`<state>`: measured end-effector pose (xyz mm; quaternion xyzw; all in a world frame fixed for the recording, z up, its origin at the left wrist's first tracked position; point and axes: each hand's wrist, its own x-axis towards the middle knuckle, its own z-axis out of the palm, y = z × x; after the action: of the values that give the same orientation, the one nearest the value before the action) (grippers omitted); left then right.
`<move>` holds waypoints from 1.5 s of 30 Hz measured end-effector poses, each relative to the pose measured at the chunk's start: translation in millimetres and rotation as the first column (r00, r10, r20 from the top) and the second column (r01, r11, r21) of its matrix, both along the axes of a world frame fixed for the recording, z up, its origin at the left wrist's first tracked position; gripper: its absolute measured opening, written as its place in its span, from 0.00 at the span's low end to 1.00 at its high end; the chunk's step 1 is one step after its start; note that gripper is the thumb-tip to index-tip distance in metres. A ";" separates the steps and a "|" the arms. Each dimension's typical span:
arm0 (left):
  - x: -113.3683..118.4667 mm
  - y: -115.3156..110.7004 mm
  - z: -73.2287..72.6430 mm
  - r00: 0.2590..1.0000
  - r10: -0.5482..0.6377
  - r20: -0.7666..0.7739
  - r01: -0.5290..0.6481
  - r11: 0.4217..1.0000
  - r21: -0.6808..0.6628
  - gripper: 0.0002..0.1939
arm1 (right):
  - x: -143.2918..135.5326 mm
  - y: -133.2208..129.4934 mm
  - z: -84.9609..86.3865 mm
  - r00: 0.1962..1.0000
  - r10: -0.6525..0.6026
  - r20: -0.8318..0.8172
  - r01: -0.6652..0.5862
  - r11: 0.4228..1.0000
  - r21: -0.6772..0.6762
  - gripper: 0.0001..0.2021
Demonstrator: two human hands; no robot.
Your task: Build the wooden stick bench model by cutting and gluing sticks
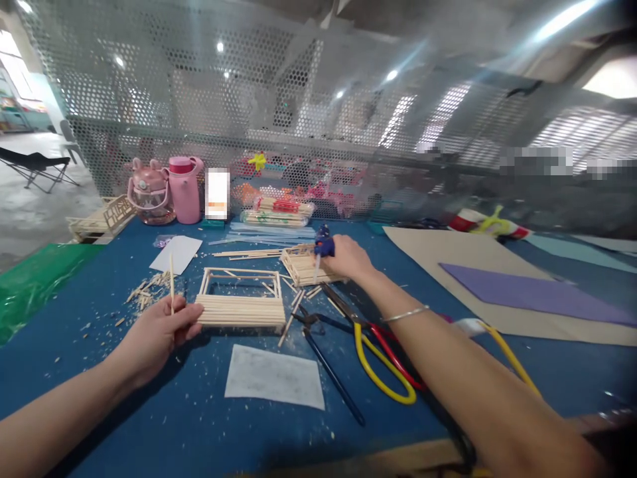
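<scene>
My left hand [166,328] pinches a short wooden stick [172,282] that points upward, just left of a small stick-built frame [241,311]. That frame has a closed row of sticks in front and an open rectangle behind. Farther back, my right hand [348,257] is closed around a dark blue tool [324,242], whose pale tip points down over a second stick structure [303,269]. The palm side of this hand is hidden. Loose stick pieces [293,312] lie between the frame and the pliers.
Pliers [333,375] and yellow-and-red-handled scissors [385,372] lie near my right forearm. White paper [273,376] is in front. Pink bottles [186,192], a lit phone [217,192] and stick packs [279,211] line the mesh. Purple foam [532,292] lies right.
</scene>
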<state>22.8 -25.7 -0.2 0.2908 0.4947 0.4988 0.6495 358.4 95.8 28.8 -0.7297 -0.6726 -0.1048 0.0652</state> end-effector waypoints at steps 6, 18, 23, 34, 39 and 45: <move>-7.2 2.0 0.9 0.976 -0.120 -0.184 0.119 0.993 -0.017 0.16 | -14.1 10.6 3.3 0.999 -0.031 -0.028 0.027 0.989 -0.147 0.26; -10.8 5.0 28.0 0.117 0.552 -0.826 0.559 0.651 0.514 0.16 | -68.3 -88.8 37.4 0.675 0.685 -0.274 -0.574 0.721 0.387 0.15; 10.8 3.9 31.2 -0.018 0.664 -0.747 0.755 0.499 0.426 0.15 | -95.2 -111.9 21.4 0.498 0.854 -0.154 -0.786 0.519 0.337 0.12; -30.1 41.7 9.7 0.801 0.209 -0.561 0.015 0.930 0.367 0.10 | -90.7 -96.0 -2.5 0.608 0.729 -0.314 -0.672 0.684 0.285 0.07; -24.4 41.9 3.2 0.953 -0.026 -0.300 0.050 0.996 0.073 0.04 | -96.1 -94.9 -3.3 0.607 0.723 -0.332 -0.675 0.688 0.265 0.07; -14.1 30.7 9.8 0.969 -0.084 -0.232 0.100 0.993 0.058 0.03 | -96.9 -93.9 -5.2 0.620 0.695 -0.365 -0.658 0.714 0.240 0.07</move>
<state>8.7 4.9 9.6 0.3914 0.5349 0.4480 0.6000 261.5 2.0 23.6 -0.4234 -0.8604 0.0631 0.2764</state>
